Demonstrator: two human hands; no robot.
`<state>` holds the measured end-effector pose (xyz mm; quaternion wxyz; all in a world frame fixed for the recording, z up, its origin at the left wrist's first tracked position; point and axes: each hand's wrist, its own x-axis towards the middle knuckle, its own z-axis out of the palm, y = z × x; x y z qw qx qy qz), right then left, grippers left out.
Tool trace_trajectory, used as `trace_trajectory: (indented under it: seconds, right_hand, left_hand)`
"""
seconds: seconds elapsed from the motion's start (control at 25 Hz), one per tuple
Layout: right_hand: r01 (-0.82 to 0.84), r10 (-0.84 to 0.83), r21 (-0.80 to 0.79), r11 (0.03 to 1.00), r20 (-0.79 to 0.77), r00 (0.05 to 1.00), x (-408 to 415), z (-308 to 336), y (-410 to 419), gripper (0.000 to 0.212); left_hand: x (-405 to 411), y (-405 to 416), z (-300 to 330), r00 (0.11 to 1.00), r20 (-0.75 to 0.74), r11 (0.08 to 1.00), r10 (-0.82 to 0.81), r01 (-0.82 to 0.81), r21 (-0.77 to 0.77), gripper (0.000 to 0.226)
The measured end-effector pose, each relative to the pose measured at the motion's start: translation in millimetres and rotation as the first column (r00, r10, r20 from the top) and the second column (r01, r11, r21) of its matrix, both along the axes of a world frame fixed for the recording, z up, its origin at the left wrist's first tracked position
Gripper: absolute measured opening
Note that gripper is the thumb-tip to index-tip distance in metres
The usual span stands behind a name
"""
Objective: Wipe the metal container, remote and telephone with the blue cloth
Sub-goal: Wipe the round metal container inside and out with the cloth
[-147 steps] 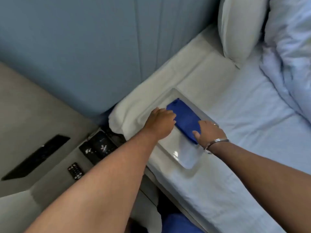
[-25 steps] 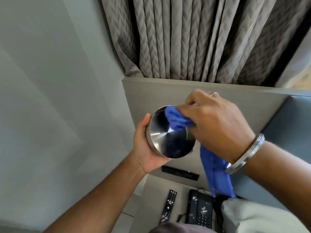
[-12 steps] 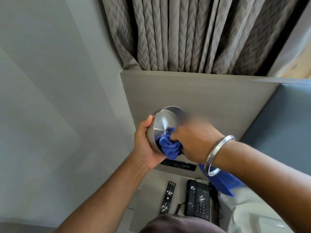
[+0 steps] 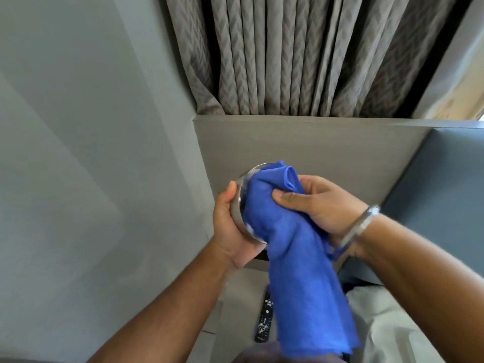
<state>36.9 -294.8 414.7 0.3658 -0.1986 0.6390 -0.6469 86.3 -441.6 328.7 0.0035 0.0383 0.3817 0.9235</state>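
My left hand [image 4: 230,226] grips a round metal container [image 4: 239,205] by its rim, tilted so its mouth faces right. A blue cloth [image 4: 296,271] covers most of the container's opening and hangs down in a long fold. My right hand [image 4: 319,205], with a metal bangle on the wrist, clutches the bunched top of the cloth against the container. Below, the black remote [image 4: 264,320] lies on the grey bedside surface, partly behind the cloth. The telephone is hidden behind the hanging cloth.
A grey panel [image 4: 301,145] rises behind the bedside surface, with patterned curtains [image 4: 301,53] above it. A grey wall [image 4: 91,153] is to the left, a blue padded headboard [image 4: 440,192] to the right, and white bedding [image 4: 387,323] at the lower right.
Over the last second my right hand has moved the cloth across the container's opening and now bunches it at the top; the cloth hangs lower and hides the telephone.
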Motion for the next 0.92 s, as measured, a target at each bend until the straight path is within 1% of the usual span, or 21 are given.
trace_trajectory:
  seconds: [0.08,0.12,0.2,0.24,0.28,0.32,0.36,0.4,0.44,0.48,0.52,0.56,0.6,0.68,0.72,0.76,0.84,0.88,0.92]
  right_hand:
    - [0.056,-0.049,0.049,0.997,-0.127,0.991,-8.8,11.9,16.0,0.016]
    - [0.097,-0.080,0.085,0.992,-0.183,0.980,-12.9,19.7,23.8,0.013]
    - [0.191,-0.138,0.145,0.971,-0.311,0.940,-16.7,31.8,34.0,0.010]
    - [0.245,-0.159,0.165,0.955,-0.412,0.897,-15.2,35.7,34.6,0.013]
    - [0.315,-0.172,0.179,0.932,-0.547,0.819,-11.6,37.8,31.8,0.018]
    - [0.383,-0.160,0.182,0.905,-0.690,0.706,-7.1,36.6,26.4,0.023]
    - [0.440,-0.109,0.196,0.876,-0.809,0.578,-0.5,33.4,18.2,0.023]
    - [0.476,-0.032,0.226,0.850,-0.880,0.475,7.1,28.5,7.7,0.020]
    - [0.490,0.054,0.276,0.827,-0.907,0.418,14.2,22.8,-3.3,0.016]
    - [0.494,0.123,0.324,0.807,-0.910,0.397,19.9,16.1,-14.1,0.012]
    - [0.498,0.156,0.360,0.789,-0.901,0.404,22.3,10.1,-23.5,0.009]
    - [0.506,0.150,0.376,0.776,-0.890,0.431,22.0,5.2,-30.7,0.006]
    - [0.516,0.109,0.367,0.774,-0.880,0.462,19.8,1.9,-35.6,0.004]
    - [0.497,0.012,0.306,0.812,-0.861,0.509,14.0,-2.3,-43.4,0.005]
    - [0.456,-0.002,0.279,0.845,-0.851,0.525,12.8,-3.9,-47.7,0.006]
    - [0.388,0.020,0.272,0.881,-0.840,0.542,13.6,-5.0,-51.5,0.007]
    - [0.197,0.122,0.284,0.938,-0.804,0.582,18.7,-5.0,-57.9,0.013]
    - [0.096,0.193,0.310,0.946,-0.774,0.603,21.0,-3.1,-59.7,0.018]
    - [0.008,0.282,0.362,0.932,-0.739,0.611,21.5,-0.7,-60.2,0.021]
  left_hand:
    - [2.7,-9.3,1.0,0.998,0.036,0.985,-0.060,0.053,0.165,0.074]
    - [4.2,-13.6,0.4,0.994,0.022,0.968,-0.107,0.099,0.231,0.074]
    - [6.8,-19.6,-2.1,0.983,-0.002,0.939,-0.183,0.175,0.296,0.081]
    - [7.5,-20.1,-2.2,0.979,0.000,0.931,-0.205,0.195,0.308,0.085]
    - [7.2,-19.3,-2.8,0.976,0.008,0.924,-0.217,0.203,0.324,0.086]
    - [6.0,-17.4,-3.6,0.977,0.021,0.921,-0.214,0.195,0.336,0.084]
    - [4.7,-14.8,-3.7,0.979,0.034,0.923,-0.203,0.180,0.340,0.082]
    - [4.1,-11.9,-3.2,0.981,0.053,0.930,-0.188,0.160,0.330,0.081]
    - [3.7,-10.0,-3.5,0.982,0.075,0.940,-0.175,0.144,0.308,0.079]
    - [3.6,-9.7,-5.2,0.982,0.089,0.948,-0.165,0.134,0.287,0.076]
    - [3.8,-10.8,-6.0,0.983,0.097,0.954,-0.157,0.126,0.274,0.072]
    - [4.4,-12.2,-5.9,0.984,0.105,0.957,-0.145,0.112,0.266,0.068]
    - [5.9,-13.2,-6.2,0.984,0.119,0.960,-0.135,0.101,0.259,0.065]
    - [8.5,-12.6,-8.4,0.979,0.143,0.961,-0.146,0.106,0.255,0.061]
    - [10.0,-11.5,-8.6,0.975,0.159,0.958,-0.156,0.110,0.265,0.060]
    - [12.2,-11.8,-8.9,0.970,0.183,0.954,-0.159,0.104,0.280,0.058]
    - [15.0,-20.3,-9.2,0.963,0.214,0.949,-0.161,0.091,0.303,0.054]
    - [14.4,-26.6,-7.7,0.963,0.215,0.950,-0.164,0.096,0.296,0.053]
    - [13.4,-32.4,-5.9,0.962,0.215,0.957,-0.166,0.105,0.270,0.054]
